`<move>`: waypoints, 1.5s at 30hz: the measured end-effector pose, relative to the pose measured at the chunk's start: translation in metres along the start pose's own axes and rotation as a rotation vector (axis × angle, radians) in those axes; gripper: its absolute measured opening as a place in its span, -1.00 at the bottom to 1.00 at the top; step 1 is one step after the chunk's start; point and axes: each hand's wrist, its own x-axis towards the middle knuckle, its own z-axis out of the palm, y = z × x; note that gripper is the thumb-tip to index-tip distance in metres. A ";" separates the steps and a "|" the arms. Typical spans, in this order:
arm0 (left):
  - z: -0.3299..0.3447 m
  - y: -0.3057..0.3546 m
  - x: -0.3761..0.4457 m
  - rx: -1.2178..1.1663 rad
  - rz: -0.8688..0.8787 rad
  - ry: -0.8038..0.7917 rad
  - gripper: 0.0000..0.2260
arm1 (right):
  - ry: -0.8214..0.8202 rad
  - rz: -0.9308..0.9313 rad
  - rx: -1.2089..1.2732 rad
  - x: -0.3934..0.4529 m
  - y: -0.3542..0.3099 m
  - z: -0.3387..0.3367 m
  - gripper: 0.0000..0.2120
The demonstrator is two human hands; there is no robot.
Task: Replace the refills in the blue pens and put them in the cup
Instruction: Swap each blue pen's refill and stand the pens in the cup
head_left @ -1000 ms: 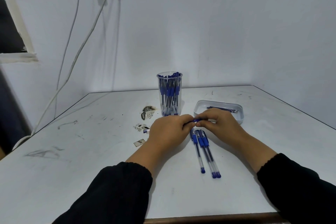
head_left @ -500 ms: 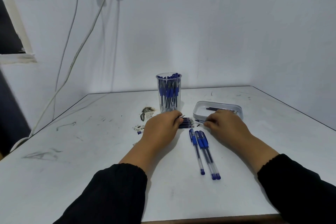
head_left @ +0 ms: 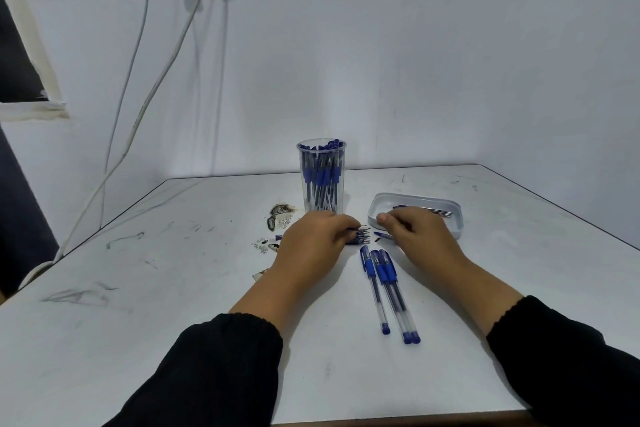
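Three blue pens lie side by side on the white table, their capped ends pointing toward the far side and their blue end plugs toward the near edge; the two on the right touch each other and the left one lies just beside them. Just beyond their far ends sits a small bundle of refills, tips pointing right. The left hand rests palm down over the left part of this bundle, its fingers curled onto the refills, though whether it actually grips them cannot be told from this angle. The right hand lies palm down just to the right, fingers bent toward the bundle; a short blue piece pokes out from under it on the left, and whether the fingers pinch it is hidden. The two hands are near each other but apart. Behind the left hand stands the clear plastic cup, upright and packed with blue pens. To the right of the cup, partly behind the right hand, is a shallow white tray with a few dark refills lying in it. Left of the left hand, scraps and small bits are scattered on the table. Both forearms wear black sleeves. White cables hang down the wall on the far left.
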 end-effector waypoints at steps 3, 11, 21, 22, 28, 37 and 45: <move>0.001 0.003 -0.001 -0.007 0.049 0.009 -0.81 | -0.045 0.032 0.067 0.000 -0.007 0.008 -0.62; 0.003 0.005 0.000 0.024 0.059 0.014 -0.79 | -0.132 0.069 0.310 -0.001 -0.009 0.010 -0.90; 0.004 0.003 0.000 0.039 0.054 0.027 -0.79 | -0.126 0.107 0.349 -0.005 -0.011 0.009 -0.76; 0.004 0.003 0.000 0.039 0.057 0.032 -0.79 | -0.131 0.116 0.343 -0.006 -0.012 0.009 -0.73; 0.005 0.002 0.001 0.043 0.054 0.024 -0.79 | -0.153 0.115 0.472 -0.005 -0.016 0.006 -0.96; 0.003 0.004 0.000 0.031 0.060 0.033 -0.80 | -0.177 0.113 0.505 -0.008 -0.016 0.005 -0.91; 0.002 0.006 0.000 0.033 0.053 0.039 -0.80 | -0.151 0.155 0.451 -0.007 -0.016 0.005 -0.72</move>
